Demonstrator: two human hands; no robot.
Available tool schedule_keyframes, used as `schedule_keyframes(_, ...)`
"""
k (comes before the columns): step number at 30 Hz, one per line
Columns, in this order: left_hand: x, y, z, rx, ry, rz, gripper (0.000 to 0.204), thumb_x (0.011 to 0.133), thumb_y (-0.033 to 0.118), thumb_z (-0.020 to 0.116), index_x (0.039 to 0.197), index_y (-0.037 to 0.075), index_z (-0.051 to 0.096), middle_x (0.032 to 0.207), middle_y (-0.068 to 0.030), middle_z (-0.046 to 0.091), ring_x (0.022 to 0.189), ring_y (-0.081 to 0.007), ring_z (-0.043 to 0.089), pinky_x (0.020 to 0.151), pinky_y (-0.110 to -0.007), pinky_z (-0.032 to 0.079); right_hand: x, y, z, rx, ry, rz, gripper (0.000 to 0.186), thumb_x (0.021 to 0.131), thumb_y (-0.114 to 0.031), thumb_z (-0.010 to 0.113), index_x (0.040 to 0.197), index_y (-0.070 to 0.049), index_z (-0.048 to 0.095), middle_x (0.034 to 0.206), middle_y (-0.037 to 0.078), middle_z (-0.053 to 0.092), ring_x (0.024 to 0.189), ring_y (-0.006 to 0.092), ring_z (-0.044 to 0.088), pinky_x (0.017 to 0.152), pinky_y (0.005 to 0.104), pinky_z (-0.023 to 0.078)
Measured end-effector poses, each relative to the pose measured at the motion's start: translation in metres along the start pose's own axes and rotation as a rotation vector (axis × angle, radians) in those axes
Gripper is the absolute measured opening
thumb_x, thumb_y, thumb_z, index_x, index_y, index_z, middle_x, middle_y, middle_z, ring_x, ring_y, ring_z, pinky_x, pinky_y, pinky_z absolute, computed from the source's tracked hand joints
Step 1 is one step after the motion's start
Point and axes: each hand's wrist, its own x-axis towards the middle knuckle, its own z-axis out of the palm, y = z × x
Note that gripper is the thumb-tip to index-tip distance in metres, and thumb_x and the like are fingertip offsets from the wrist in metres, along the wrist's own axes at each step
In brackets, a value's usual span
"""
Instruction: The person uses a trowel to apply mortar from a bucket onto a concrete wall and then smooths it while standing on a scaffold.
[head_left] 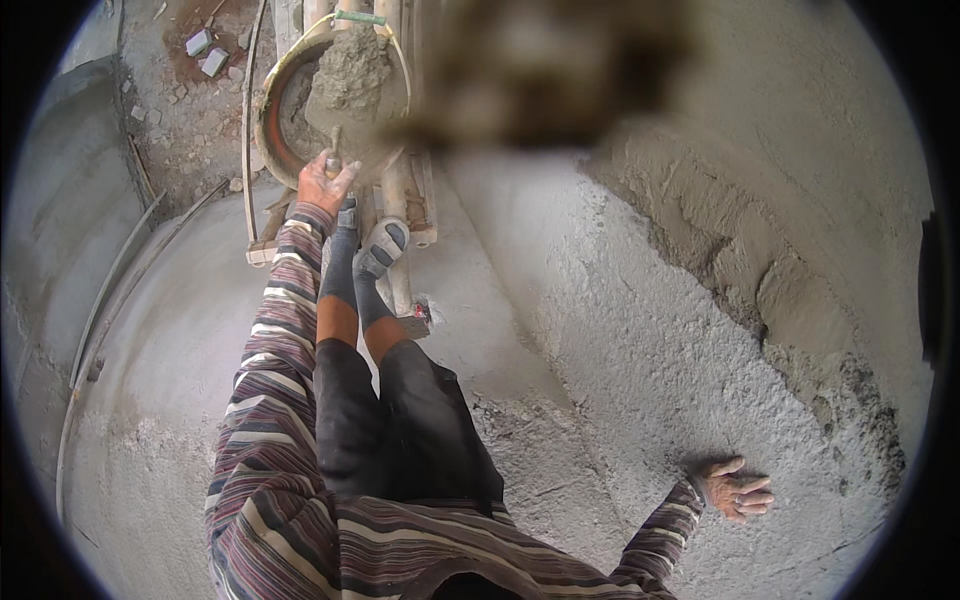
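My left hand (327, 182) is closed round the handle of a trowel (335, 134), arm stretched out ahead of me. A heap of wet grey mortar (350, 68) sits on the trowel and hides most of its blade. Trowel and heap are over a round bucket (266, 128) with mortar inside, its green-gripped bail (360, 17) raised at the far side. At the lower right, my right hand (737, 489) rests on the rough grey wall (640, 330), fingers spread and nothing held.
My sandalled feet (382, 248) stand on a platform of wooden poles (396, 190), beside the bucket. Fresh mortar (790, 300) coats the wall at right. Two pale blocks (214, 62) lie among rubble at far left. A blurred dark shape (550, 75) covers the top middle.
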Motion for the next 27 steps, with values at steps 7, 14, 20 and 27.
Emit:
schedule_keyframes(7, -0.143, 0.072, 0.096, 0.132, 0.438, 0.142, 0.024, 0.075, 0.016, 0.061, 0.091, 0.0, 0.052, 0.075, -0.0192, 0.059, 0.07, -0.0389, 0.06, 0.064, -0.043, 0.047, -0.005, 0.014, -0.015, -0.022, 0.006, -0.034, 0.067, 0.085, -0.063, 0.043, 0.137, -0.021, 0.038, 0.146, 0.014, 0.027, 0.133, 0.0373, 0.028, 0.097, 0.0675, 0.018)
schedule_keyframes(14, -0.243, 0.149, 0.317, 0.038, 0.042, -0.072, 0.029, 0.075, 0.017, 0.061, 0.096, 0.0, 0.049, 0.078, -0.0197, 0.058, 0.07, -0.0385, 0.059, 0.061, -0.044, 0.048, 0.003, -0.004, -0.014, 0.009, 0.045, -0.036, 0.065, 0.087, -0.061, 0.041, 0.137, -0.019, 0.039, 0.145, 0.014, 0.03, 0.133, 0.0363, 0.027, 0.1, 0.0629, 0.016)
schedule_keyframes(20, -0.363, 0.189, 0.207, -0.163, -0.402, 0.059, 0.026, 0.076, 0.017, 0.058, 0.094, 0.001, 0.048, 0.074, -0.0211, 0.059, 0.063, -0.0371, 0.061, 0.056, -0.043, 0.049, -0.007, 0.011, -0.006, -0.009, 0.023, -0.024, 0.067, 0.084, -0.064, 0.044, 0.136, -0.021, 0.04, 0.144, 0.014, 0.033, 0.132, 0.0352, 0.029, 0.097, 0.0628, 0.019)
schedule_keyframes(27, -0.053, 0.07, -0.018, 0.916, -0.149, -0.128, 0.024, 0.085, 0.017, 0.045, 0.102, 0.0, 0.049, 0.089, -0.0229, 0.064, 0.084, -0.0364, 0.064, 0.074, -0.046, 0.052, 0.015, 0.013, -0.03, -0.001, 0.037, -0.146, 0.065, 0.089, -0.052, 0.043, 0.133, -0.004, 0.042, 0.141, 0.026, 0.03, 0.13, 0.0454, 0.027, 0.102, 0.0611, 0.02)
